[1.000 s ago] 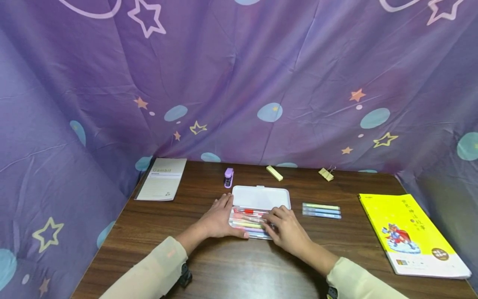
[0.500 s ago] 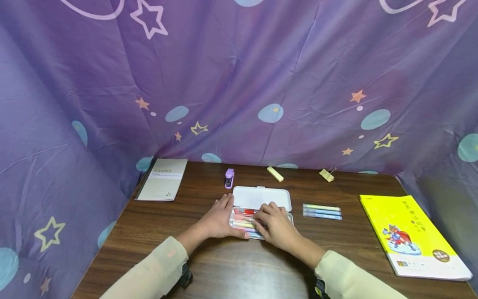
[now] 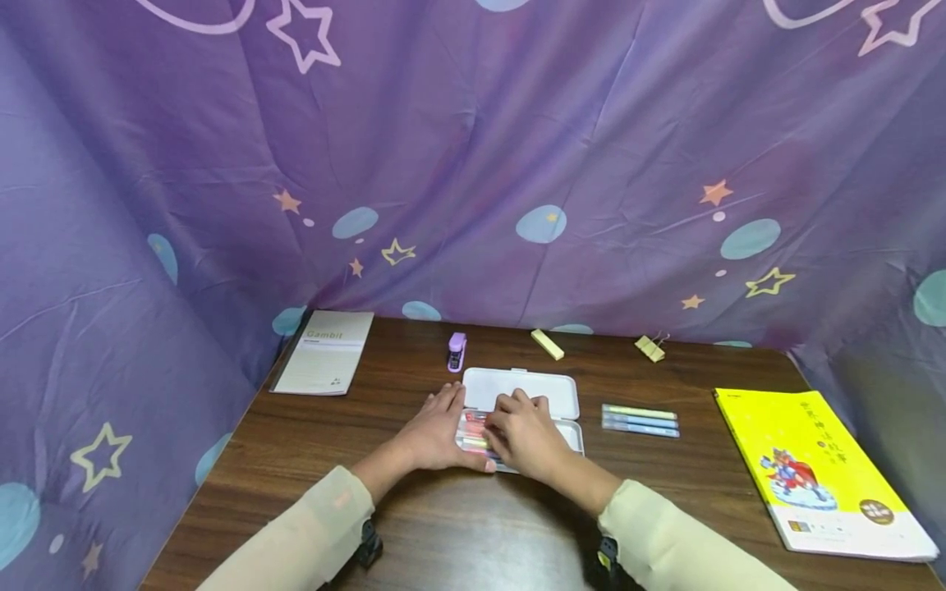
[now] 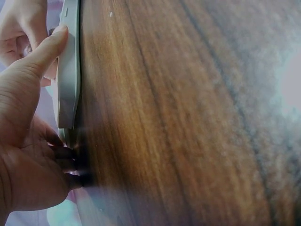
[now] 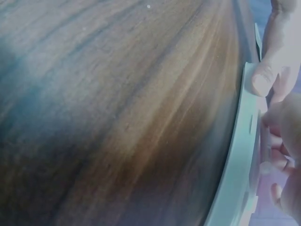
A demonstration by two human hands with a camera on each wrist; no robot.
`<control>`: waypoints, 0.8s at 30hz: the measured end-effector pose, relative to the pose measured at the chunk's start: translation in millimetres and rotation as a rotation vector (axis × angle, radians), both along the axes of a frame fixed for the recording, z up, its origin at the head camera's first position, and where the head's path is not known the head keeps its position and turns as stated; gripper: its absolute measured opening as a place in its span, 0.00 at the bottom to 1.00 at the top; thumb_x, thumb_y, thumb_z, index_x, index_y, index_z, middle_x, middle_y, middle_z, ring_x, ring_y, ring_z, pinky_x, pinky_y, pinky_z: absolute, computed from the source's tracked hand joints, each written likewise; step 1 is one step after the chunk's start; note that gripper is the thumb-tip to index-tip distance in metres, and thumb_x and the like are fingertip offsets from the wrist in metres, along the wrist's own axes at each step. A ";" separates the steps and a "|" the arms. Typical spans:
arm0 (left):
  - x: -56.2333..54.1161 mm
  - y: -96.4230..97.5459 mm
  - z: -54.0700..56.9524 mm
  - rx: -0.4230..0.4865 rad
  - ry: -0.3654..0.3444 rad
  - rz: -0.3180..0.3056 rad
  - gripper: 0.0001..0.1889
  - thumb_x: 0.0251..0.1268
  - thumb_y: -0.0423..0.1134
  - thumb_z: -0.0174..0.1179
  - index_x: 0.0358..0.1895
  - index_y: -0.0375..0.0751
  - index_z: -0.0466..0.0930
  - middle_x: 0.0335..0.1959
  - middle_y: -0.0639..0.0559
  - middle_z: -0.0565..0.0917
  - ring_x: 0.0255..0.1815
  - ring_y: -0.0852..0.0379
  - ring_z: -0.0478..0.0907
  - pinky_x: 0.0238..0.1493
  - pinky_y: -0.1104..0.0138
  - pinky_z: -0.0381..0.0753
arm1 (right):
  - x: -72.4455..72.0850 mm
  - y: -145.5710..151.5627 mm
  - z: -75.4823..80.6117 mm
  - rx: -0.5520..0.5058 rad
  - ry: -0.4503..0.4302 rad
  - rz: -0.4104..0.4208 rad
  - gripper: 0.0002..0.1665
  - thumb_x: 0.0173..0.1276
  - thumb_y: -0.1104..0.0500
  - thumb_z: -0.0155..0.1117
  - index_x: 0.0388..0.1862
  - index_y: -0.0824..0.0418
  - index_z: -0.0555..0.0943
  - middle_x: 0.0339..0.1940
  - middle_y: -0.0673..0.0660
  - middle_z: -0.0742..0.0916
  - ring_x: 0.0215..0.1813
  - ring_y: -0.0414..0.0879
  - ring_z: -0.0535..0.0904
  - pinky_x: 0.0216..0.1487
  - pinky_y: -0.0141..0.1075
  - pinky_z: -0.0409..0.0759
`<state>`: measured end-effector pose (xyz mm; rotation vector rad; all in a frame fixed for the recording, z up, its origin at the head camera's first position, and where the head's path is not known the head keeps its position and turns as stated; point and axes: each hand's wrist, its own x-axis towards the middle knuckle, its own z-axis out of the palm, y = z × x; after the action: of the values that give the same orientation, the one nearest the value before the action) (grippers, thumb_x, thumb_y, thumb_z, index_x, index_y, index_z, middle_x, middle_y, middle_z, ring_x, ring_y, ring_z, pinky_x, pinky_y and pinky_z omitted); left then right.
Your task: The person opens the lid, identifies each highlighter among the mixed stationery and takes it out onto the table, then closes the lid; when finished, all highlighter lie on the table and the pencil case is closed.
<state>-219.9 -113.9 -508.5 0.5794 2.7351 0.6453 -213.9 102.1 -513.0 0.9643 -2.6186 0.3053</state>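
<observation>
Now reaches farther left with right hand (image 3: 523,435) into open white plastic pen case (image 3: 517,384), baring its right end; cannot tell whether grasping anything. Steadies case with left hand (image 3: 434,433), straight-fingered, grip released.

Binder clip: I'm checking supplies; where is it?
In the head view, the binder clip lies at the back of the table, right of centre, behind three pens.

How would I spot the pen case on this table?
Find the brown table, then the left hand near its middle. It touches the left end of the pen case, a white box with pens inside, the only thing with an open lid.
</observation>
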 end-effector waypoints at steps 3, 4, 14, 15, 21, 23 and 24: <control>0.4 0.1 0.0 -0.003 -0.007 0.000 0.78 0.53 0.79 0.75 0.90 0.28 0.42 0.93 0.32 0.47 0.95 0.36 0.43 0.95 0.46 0.47 | 0.7 0.5 2.0 0.032 0.049 0.017 0.06 0.72 0.51 0.79 0.38 0.50 0.92 0.38 0.47 0.85 0.45 0.47 0.76 0.47 0.49 0.75; 0.4 0.2 0.1 -0.004 -0.009 0.001 0.78 0.53 0.79 0.75 0.90 0.29 0.42 0.93 0.32 0.47 0.95 0.36 0.43 0.95 0.46 0.47 | 1.0 0.8 2.8 0.048 0.069 0.023 0.06 0.72 0.50 0.79 0.38 0.50 0.91 0.39 0.47 0.85 0.46 0.47 0.76 0.48 0.49 0.75; 0.8 1.8 2.6 -0.017 -0.013 0.010 0.79 0.52 0.80 0.74 0.91 0.31 0.41 0.94 0.34 0.46 0.95 0.37 0.42 0.95 0.48 0.46 | -1.8 13.4 5.2 0.141 0.288 0.091 0.10 0.74 0.48 0.78 0.40 0.50 0.87 0.40 0.48 0.83 0.47 0.50 0.77 0.52 0.53 0.77; 0.9 1.8 2.6 -0.013 -0.013 0.013 0.79 0.52 0.80 0.75 0.91 0.31 0.41 0.93 0.34 0.46 0.95 0.37 0.42 0.95 0.48 0.46 | -2.4 15.4 5.2 0.141 0.308 0.099 0.10 0.74 0.48 0.78 0.41 0.50 0.87 0.40 0.48 0.83 0.46 0.50 0.77 0.52 0.53 0.77; 1.1 1.8 2.9 -0.009 -0.023 0.021 0.79 0.52 0.79 0.76 0.91 0.31 0.41 0.94 0.34 0.46 0.95 0.38 0.42 0.95 0.48 0.46 | -5.4 29.6 5.6 0.144 0.359 0.121 0.10 0.72 0.50 0.79 0.41 0.52 0.87 0.39 0.49 0.84 0.45 0.51 0.78 0.52 0.54 0.79; 1.0 1.7 2.9 -0.010 -0.027 0.023 0.79 0.52 0.79 0.76 0.91 0.32 0.41 0.94 0.35 0.46 0.96 0.39 0.42 0.95 0.49 0.46 | -6.1 34.4 6.6 0.152 0.358 0.118 0.09 0.72 0.51 0.79 0.41 0.52 0.87 0.40 0.50 0.84 0.45 0.51 0.79 0.52 0.54 0.79; 0.9 1.7 2.9 -0.011 -0.028 0.023 0.79 0.52 0.79 0.76 0.91 0.32 0.41 0.94 0.35 0.46 0.96 0.39 0.41 0.95 0.49 0.46 | -6.3 37.0 7.2 0.156 0.356 0.115 0.09 0.72 0.51 0.78 0.41 0.52 0.87 0.40 0.50 0.84 0.45 0.51 0.79 0.52 0.55 0.79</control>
<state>-219.0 -112.2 -505.6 0.5326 2.7209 0.6386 -220.2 139.1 -505.8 1.1088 -2.2920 -0.0441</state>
